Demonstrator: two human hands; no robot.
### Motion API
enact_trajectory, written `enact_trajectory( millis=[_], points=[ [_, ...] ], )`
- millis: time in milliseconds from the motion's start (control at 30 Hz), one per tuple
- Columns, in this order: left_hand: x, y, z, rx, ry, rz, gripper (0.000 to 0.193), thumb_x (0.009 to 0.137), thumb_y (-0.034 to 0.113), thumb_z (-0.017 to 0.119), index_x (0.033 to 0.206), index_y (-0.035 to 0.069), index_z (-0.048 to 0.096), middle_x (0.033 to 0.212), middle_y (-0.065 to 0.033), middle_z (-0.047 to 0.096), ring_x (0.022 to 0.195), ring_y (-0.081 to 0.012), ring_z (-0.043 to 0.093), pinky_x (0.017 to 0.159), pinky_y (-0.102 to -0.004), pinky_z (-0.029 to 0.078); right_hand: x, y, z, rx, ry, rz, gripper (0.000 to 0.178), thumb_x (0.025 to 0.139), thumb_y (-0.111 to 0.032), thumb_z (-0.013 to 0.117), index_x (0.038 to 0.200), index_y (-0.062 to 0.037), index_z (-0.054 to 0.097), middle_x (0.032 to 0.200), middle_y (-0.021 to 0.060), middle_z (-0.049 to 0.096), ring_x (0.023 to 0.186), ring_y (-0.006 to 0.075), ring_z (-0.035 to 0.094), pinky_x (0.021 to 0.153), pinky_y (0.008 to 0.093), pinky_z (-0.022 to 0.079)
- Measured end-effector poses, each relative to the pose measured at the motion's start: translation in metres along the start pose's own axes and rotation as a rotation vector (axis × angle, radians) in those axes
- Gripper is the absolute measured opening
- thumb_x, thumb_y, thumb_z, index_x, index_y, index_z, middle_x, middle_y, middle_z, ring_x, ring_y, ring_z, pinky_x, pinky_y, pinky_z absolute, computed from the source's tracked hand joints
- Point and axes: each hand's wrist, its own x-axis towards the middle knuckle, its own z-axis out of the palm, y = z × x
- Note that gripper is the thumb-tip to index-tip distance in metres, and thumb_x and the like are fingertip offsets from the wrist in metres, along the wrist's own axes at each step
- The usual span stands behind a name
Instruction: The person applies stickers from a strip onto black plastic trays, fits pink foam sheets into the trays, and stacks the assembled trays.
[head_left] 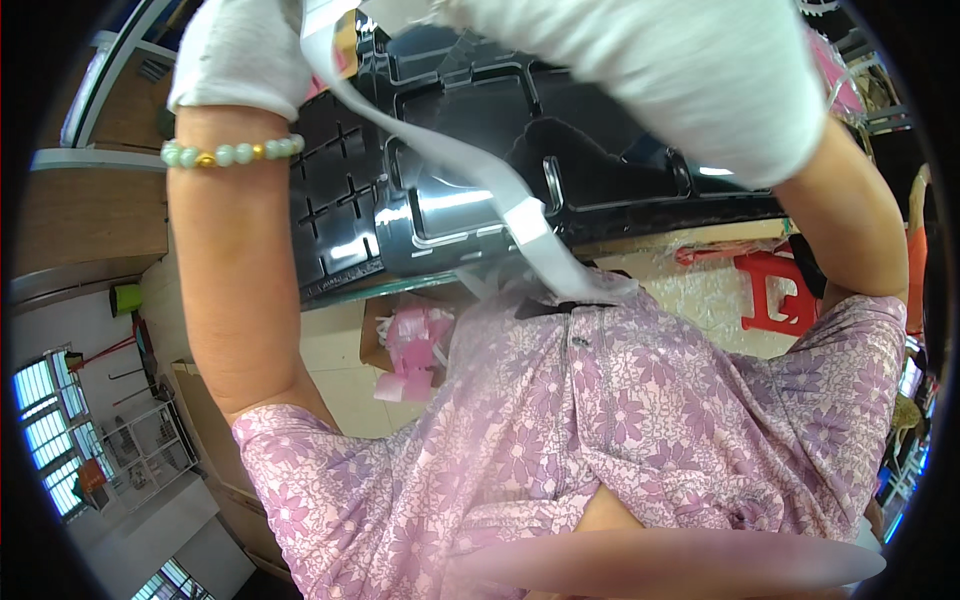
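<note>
- Most of what I saw nearest was a purple floral garment (640, 430), its folds filling the lower feed.
- The left hand (240, 55) and right hand (690, 80), both gloved in white, reached past the upper border of my feed. Their fingers were cut off, so I could not tell whether either was clenched, released or grasping something.
- A pale strip (520, 215) ran from beside the left hand down to the garment. It probably sagged because only its ends had support; what held the upper end escaped me.
- Beneath it, a glossy black moulded panel (460, 110) lay on the tabletop (340, 295), which I judged bore its weight. Glare and the right hand hid some of its ridges, and its far side was lost to me.
- Lower, beyond the tabletop's near edge, a cardboard box (372, 345) seemed to keep pink pieces (415, 335) together. A red stool (757, 275) stood partly behind the right forearm (860, 220).
- Farthest left, barred windows (48, 430) were bent by the lens.
</note>
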Motion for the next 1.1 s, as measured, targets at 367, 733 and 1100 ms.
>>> enact_trajectory(
  millis=[367, 733, 1100],
  points=[
    [0.031, 0.008, -0.003, 0.312, -0.348, -0.335, 0.017, 0.098, 0.013, 0.051, 0.095, -0.001, 0.059, 0.056, -0.0060, 0.059, 0.037, -0.0122, 0.051, 0.033, -0.0209, 0.039, 0.002, 0.035, -0.002, -0.529, -0.869, 0.253, 0.017, 0.080, -0.014, 0.059, 0.082, -0.0024, 0.071, 0.076, 0.0202, 0.068, 0.074, 0.0350, 0.066, 0.070, 0.0408, 0.052],
    [0.015, -0.009, 0.036, 0.445, -0.210, -0.231, 0.015, 0.095, 0.012, 0.054, 0.095, -0.001, 0.061, 0.065, -0.0038, 0.062, 0.044, -0.0097, 0.055, 0.036, -0.0204, 0.043, -0.012, 0.035, -0.007, -0.715, -0.596, 0.267, 0.019, 0.079, -0.013, 0.058, 0.089, -0.0049, 0.072, 0.084, 0.0200, 0.069, 0.082, 0.0379, 0.067, 0.076, 0.0441, 0.053],
    [0.034, -0.052, 0.044, 0.246, -0.228, -0.142, 0.012, 0.092, 0.014, 0.060, 0.092, 0.004, 0.067, 0.070, -0.0009, 0.064, 0.057, -0.0100, 0.058, 0.052, -0.0209, 0.044, -0.050, 0.033, -0.022, -0.056, 0.116, 0.486, 0.022, 0.091, -0.019, 0.064, 0.101, -0.0003, 0.071, 0.086, 0.0060, 0.069, 0.074, 0.0106, 0.063, 0.071, 0.0243, 0.050]
  ],
)
